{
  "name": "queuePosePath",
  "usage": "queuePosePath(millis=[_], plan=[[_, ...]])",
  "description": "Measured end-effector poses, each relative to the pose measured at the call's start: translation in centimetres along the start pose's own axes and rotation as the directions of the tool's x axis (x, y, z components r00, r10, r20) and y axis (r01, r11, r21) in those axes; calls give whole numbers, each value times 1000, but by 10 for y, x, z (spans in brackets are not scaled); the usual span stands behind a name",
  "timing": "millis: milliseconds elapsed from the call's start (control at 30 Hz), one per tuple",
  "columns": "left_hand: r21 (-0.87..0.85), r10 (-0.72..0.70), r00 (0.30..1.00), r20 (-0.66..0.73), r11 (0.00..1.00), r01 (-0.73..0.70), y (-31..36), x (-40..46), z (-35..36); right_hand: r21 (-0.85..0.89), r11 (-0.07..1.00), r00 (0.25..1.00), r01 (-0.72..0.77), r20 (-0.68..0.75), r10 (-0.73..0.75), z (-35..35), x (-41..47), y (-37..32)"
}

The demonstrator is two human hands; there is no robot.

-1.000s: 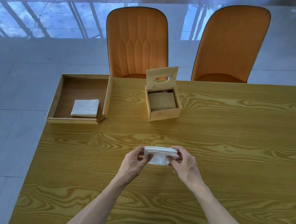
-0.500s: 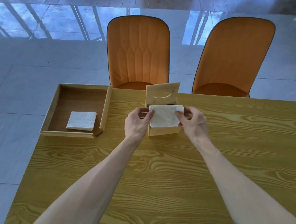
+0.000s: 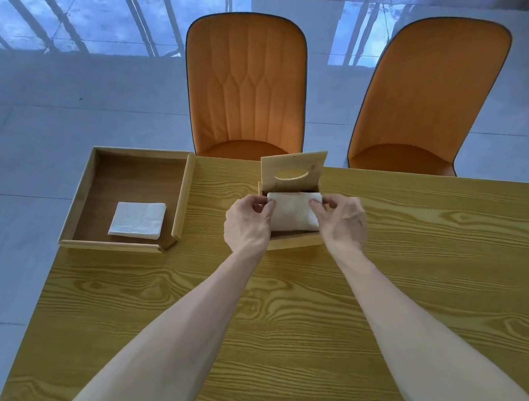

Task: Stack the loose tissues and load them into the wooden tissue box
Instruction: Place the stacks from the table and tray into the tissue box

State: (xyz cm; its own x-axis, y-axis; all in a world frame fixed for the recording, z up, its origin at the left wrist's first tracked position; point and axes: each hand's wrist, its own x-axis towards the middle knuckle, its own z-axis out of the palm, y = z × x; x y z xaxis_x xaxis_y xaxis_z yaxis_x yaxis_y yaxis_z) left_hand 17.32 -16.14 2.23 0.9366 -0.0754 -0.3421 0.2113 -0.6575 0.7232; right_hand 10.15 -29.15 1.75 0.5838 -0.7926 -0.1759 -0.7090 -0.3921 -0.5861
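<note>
The wooden tissue box (image 3: 294, 244) stands near the table's far edge, its lid (image 3: 292, 170) with an oval slot tipped up at the back. A white stack of tissues (image 3: 292, 213) lies tilted in the box's open top, its front edge inside. My left hand (image 3: 247, 223) pinches the stack's left end and my right hand (image 3: 339, 222) pinches its right end. Another folded white tissue (image 3: 138, 218) rests in the wooden tray (image 3: 82, 195) to the left.
The yellow wood-grain table (image 3: 305, 328) spreads toward me. The tray overhangs the table's left edge. Two orange chairs (image 3: 246, 86) (image 3: 425, 97) stand behind the far edge. A glossy tiled floor lies beyond.
Both hands carried the tissue stack from the table's middle to the box, then lowered it partway into the open top. The view tilted forward.
</note>
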Motion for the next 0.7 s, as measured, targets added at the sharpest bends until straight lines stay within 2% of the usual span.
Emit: queuePosePath(millis=[133, 267, 533, 700], plan=[[60, 30, 997, -75, 998, -25, 1, 1, 1, -9, 999, 999, 47, -18, -47, 7, 1, 1], [57, 16, 997, -79, 998, -12, -3, 5, 0, 11, 994, 993, 108, -57, -108, 13, -6, 1], [26, 36, 999, -2, 999, -36, -7, 8, -5, 96, 995, 1000, -23, -7, 24, 11, -11, 9], [46, 35, 999, 28, 998, -36, -10, -4, -17, 140, 990, 1000, -1, 9, -1, 2, -20, 12]])
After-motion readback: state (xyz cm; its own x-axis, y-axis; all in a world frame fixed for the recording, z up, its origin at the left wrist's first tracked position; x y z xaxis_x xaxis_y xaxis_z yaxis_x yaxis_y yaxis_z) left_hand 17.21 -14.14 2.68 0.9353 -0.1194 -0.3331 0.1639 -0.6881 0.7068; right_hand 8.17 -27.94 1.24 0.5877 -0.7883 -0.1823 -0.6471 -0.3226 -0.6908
